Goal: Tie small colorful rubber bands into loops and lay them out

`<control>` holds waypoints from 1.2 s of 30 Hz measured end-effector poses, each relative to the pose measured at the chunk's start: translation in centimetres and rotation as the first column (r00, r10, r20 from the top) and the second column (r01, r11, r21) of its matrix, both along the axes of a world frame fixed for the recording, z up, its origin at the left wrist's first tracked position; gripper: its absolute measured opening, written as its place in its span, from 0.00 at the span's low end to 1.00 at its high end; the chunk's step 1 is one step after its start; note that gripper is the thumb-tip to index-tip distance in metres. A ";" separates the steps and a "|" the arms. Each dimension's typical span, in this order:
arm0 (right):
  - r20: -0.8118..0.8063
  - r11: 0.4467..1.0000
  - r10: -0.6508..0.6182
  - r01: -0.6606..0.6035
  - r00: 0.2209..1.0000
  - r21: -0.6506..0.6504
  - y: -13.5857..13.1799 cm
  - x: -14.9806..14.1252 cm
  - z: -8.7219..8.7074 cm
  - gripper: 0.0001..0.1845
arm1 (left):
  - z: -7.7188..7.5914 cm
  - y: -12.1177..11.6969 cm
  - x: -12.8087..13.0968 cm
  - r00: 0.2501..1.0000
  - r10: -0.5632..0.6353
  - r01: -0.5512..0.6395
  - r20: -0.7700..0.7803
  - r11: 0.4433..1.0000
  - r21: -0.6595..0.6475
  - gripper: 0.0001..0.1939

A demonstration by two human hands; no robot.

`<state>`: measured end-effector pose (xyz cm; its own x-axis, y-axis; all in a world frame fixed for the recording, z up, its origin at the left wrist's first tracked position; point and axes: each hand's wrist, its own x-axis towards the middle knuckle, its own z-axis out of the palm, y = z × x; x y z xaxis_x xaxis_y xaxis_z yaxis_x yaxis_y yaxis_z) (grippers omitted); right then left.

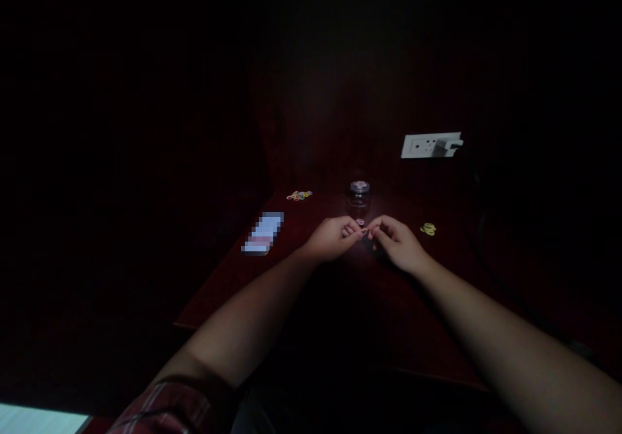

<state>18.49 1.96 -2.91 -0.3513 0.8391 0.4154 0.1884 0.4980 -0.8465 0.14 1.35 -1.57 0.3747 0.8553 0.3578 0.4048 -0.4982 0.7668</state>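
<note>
Over the middle of the dark red table, my left hand (337, 236) and my right hand (394, 241) meet, fingertips pinched. Between them they hold a small, light-coloured elastic hair band (364, 231), partly covered by the fingers. Just beyond lies a pink hair band (360, 221), in front of a clear round jar (358, 195) with its lid on. Several yellow hair bands (428, 228) sit in a little stack to the right of my right hand. A loose pile of mixed-colour hair bands (299, 195) lies at the back left.
A phone (263, 233) with a lit, blurred-out screen lies near the table's left edge. On the back wall is a white socket plate (418, 146) with a plug (448, 144) in it. A dark cable (481, 233) runs down at the right. The surroundings are very dim.
</note>
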 end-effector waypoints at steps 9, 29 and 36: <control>0.055 0.993 -0.049 0.043 0.997 0.108 -0.2 0.0 0.2 0.07 | -0.1 0.1 0.0 1.000 -0.001 0.001 -0.020 1.000 0.013 0.09; 0.112 0.989 -0.062 0.046 0.992 0.140 -0.6 0.1 0.8 0.07 | 0.2 -0.2 0.0 0.999 -0.031 0.031 -0.012 1.000 -0.004 0.10; 0.094 0.983 -0.067 0.049 0.993 0.178 -0.7 0.1 0.7 0.09 | 0.0 -0.2 0.1 1.000 -0.020 0.020 -0.001 1.000 -0.008 0.12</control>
